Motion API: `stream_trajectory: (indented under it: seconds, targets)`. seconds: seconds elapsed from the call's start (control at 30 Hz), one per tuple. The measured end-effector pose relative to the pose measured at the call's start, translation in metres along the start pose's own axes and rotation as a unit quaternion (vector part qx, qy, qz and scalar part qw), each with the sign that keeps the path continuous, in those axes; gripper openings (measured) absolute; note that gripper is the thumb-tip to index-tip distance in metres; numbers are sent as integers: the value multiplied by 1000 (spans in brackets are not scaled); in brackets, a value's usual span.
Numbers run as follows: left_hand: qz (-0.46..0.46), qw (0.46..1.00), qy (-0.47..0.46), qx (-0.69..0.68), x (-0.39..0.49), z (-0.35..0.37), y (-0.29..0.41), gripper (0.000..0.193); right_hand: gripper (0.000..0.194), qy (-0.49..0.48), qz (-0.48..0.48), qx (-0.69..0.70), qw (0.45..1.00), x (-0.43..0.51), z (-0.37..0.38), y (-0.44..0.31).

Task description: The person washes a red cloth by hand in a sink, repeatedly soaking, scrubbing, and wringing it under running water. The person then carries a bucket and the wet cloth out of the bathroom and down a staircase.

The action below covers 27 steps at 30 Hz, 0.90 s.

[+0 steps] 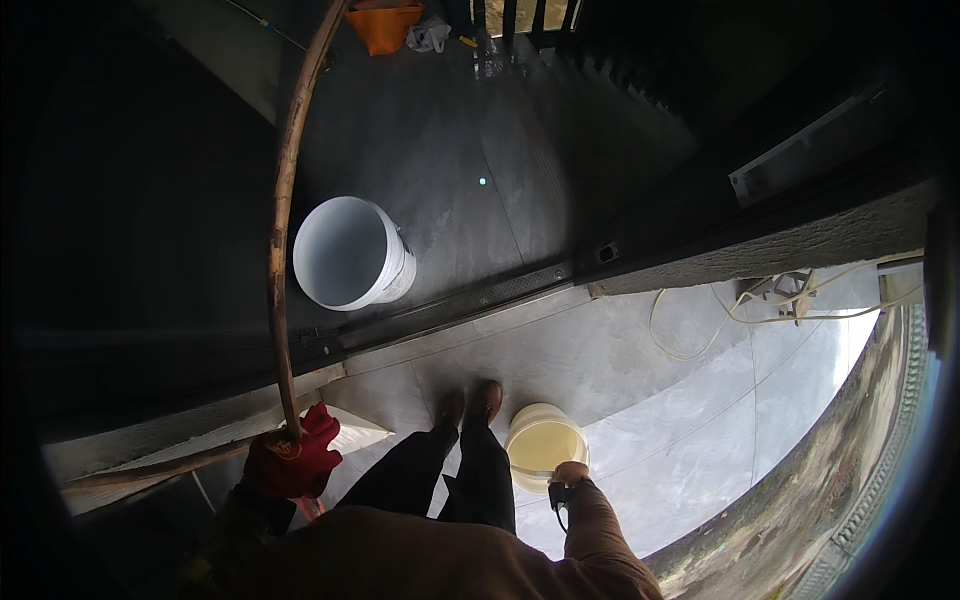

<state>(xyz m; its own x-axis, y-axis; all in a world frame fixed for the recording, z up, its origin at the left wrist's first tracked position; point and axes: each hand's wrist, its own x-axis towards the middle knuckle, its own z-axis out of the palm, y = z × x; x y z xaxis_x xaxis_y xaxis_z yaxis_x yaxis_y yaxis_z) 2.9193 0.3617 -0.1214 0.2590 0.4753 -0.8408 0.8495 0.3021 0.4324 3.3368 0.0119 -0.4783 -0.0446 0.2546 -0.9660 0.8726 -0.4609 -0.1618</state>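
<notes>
At the lower right, my right hand (570, 472) is closed around the bail handle of a cream plastic bucket (536, 417). The bucket is beside my feet, with its mouth facing up towards me. A small black device (557, 495) with a cord is at my right wrist. On my left is a red glove-like covering (296, 459) with a yellow mark and a dark cuff. A long wooden pole (283, 195) meets it, rising from there to the top of the view. My left hand's fingers cannot be made out under the red material.
A white bucket (341, 253) stands on the dark floor beyond a metal door track (480, 300). Another wooden length (157, 472) runs left. An orange bag (385, 26) and a white plastic bag (428, 34) lie far back. A pale cable (694, 356) loops on the right; a wall (862, 420) curves beyond.
</notes>
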Motion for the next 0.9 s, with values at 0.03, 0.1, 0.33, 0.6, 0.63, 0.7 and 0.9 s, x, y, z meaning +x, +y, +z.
stream_trajectory:
  seconds: [0.03, 0.1, 0.33, 0.6, 0.63, 0.7, 0.9]
  targets:
    - [1, 1000, 5, 3, -4, -6, 7, 30, 37, 28, -9, 44, 999, -7, -2, -4]
    - [8, 1000, 13, 4, -9, -13, 18, 29, 33, 77, 89, 349, 930, -24, -6, -10]
    - [51, 998, 32, 14, -31, -44, 53, 27, 37, 100, 85, 770, 625, -76, -65, -26]
    - [108, 993, 52, 16, -9, -133, 100, 25, 40, 145, 48, 748, 646, -113, -217, -60]
    - [115, 992, 56, 14, 5, -149, 108, 24, 36, 159, 55, 764, 623, -111, -238, -67]
    - [125, 990, 63, 8, 40, -183, 126, 24, 35, 136, 73, 783, 602, -105, -286, -81]
    - [120, 992, 50, 8, 131, -294, 221, 22, 35, 170, 141, 791, 571, -84, -436, -123]
